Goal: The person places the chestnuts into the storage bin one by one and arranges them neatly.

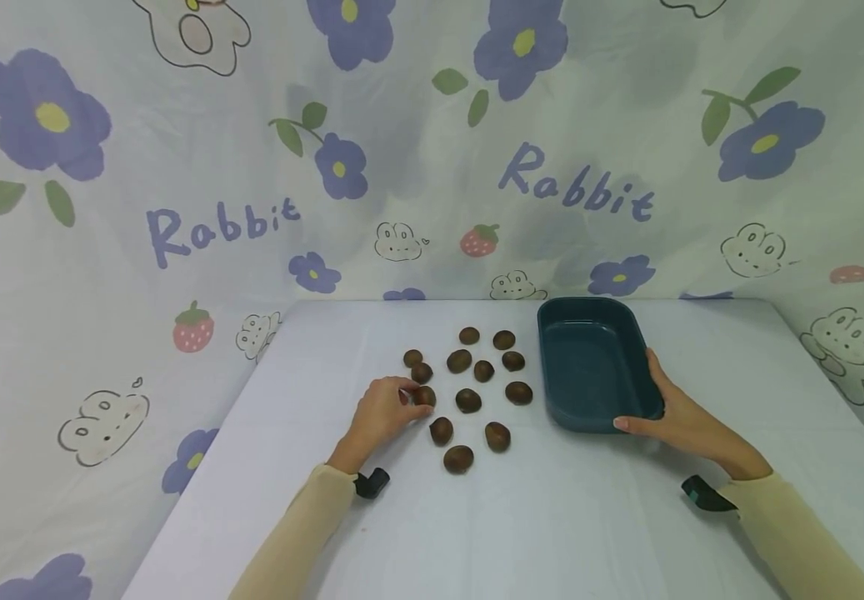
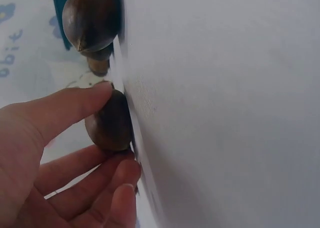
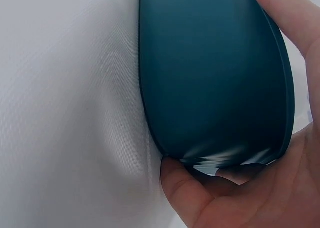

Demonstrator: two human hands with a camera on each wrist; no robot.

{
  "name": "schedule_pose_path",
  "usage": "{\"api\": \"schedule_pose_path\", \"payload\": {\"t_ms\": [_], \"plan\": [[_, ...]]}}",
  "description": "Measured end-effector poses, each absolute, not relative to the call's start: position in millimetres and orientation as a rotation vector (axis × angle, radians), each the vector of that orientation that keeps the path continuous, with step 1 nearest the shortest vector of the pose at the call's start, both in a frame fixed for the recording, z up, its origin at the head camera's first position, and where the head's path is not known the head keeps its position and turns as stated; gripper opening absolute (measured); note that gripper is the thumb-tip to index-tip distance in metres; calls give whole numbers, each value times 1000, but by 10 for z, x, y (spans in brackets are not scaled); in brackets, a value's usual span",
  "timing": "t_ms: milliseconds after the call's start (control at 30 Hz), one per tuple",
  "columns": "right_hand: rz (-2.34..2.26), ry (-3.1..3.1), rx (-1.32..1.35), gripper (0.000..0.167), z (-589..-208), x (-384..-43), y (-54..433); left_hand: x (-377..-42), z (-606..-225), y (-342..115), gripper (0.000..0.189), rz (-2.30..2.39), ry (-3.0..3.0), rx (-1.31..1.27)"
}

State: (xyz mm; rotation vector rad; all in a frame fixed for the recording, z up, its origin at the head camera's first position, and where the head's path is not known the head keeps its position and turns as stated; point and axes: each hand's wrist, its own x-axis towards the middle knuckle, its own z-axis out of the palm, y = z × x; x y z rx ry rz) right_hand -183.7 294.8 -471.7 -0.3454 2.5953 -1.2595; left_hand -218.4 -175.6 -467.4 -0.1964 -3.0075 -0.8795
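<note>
My left hand pinches a brown chestnut between thumb and fingers, low at the white tabletop. Another chestnut with a pointed tip shows large beside it in the left wrist view. In the head view, several more glossy chestnuts lie scattered to the right of this hand. On their right stands a dark teal rectangular dish with rounded corners and nothing inside. My right hand holds its near right corner, thumb at the front wall and fingers along the right side.
A white cloth covers the table. Behind it and at both sides hangs a curtain printed with flowers and rabbits. A dark wrist device sits at the left cuff, and a similar one at the right.
</note>
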Motion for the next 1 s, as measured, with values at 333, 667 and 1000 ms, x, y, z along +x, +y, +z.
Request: {"api": "schedule_pose_path", "payload": {"t_ms": [333, 667, 1000], "plan": [[-1271, 2596, -344, 130, -4754, -1836, 2963, -2202, -4652, -1751, 34, -931, -2946, -250], [-1271, 2598, -348, 130, -4749, -1835, 2956, -2157, -4522, -1769, 36, -1145, -2824, -267], [-1261, 2590, -342, 128, -4744, -1831, 2960, -2118, -4424, -1662, 39, -1397, -2715, -307]]}}
